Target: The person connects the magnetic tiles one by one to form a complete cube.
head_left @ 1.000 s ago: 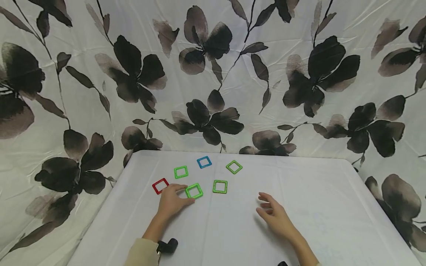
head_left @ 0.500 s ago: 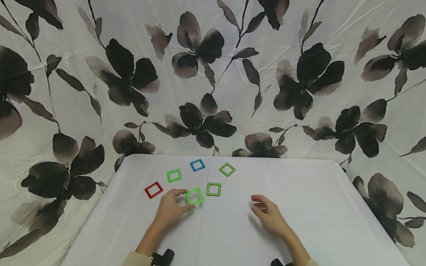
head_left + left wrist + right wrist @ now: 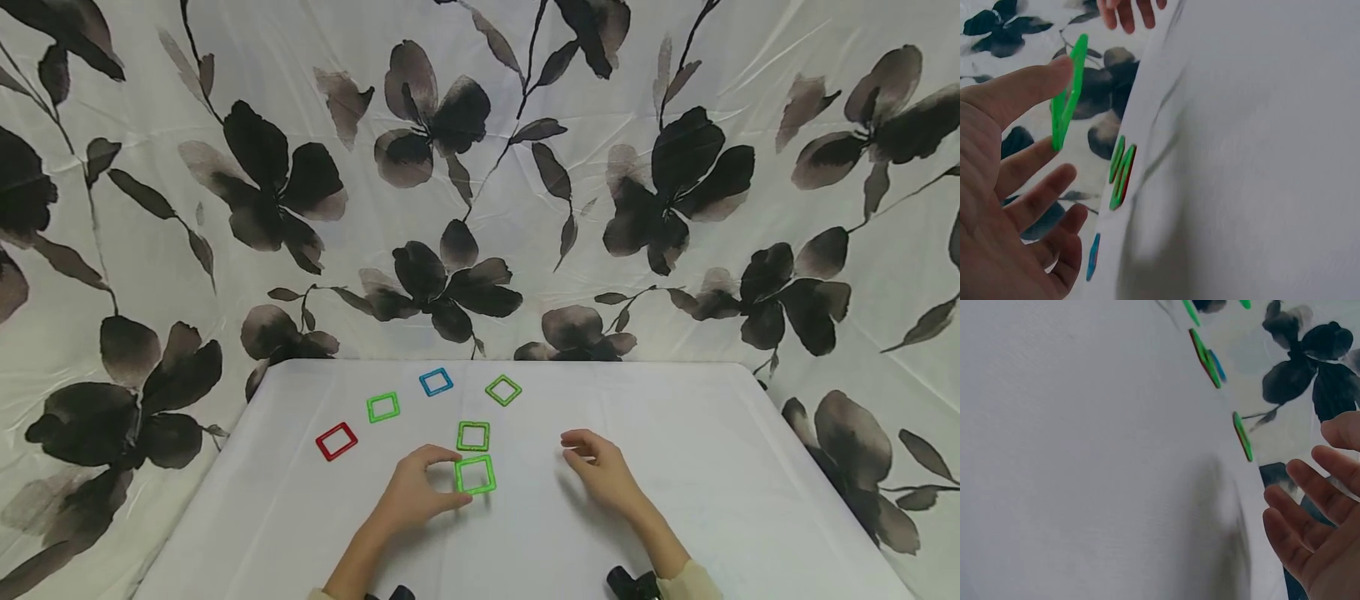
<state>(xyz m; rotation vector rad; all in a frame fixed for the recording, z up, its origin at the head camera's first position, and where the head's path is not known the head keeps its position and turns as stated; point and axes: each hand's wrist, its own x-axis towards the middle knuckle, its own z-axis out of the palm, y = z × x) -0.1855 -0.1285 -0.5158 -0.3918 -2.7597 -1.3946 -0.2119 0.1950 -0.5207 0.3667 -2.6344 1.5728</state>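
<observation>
My left hand (image 3: 416, 492) pinches a bright green square building tile (image 3: 492, 472), an open plastic frame, between thumb and forefinger. It is held above the table, tilted up on edge; in the left wrist view the tile (image 3: 1079, 69) stands clear of the surface while the other fingers hang loosely curled. Just beyond it lies another green square tile (image 3: 487, 436). To the right, my right hand (image 3: 603, 475) hovers over the cloth, fingers relaxed, holding nothing. The right wrist view also shows that hand (image 3: 1316, 531) with its fingers apart.
Farther back on the white table (image 3: 675, 433) lie a red square tile (image 3: 342, 449), a green one (image 3: 384, 417), a blue one (image 3: 441, 390) and a green one turned like a diamond (image 3: 513, 397). Behind the table hangs a flowered cloth (image 3: 570, 250).
The left hand has lifted the green square tile and carried it right and toward the person, away from the red tile. The right hand stays about where it was.
</observation>
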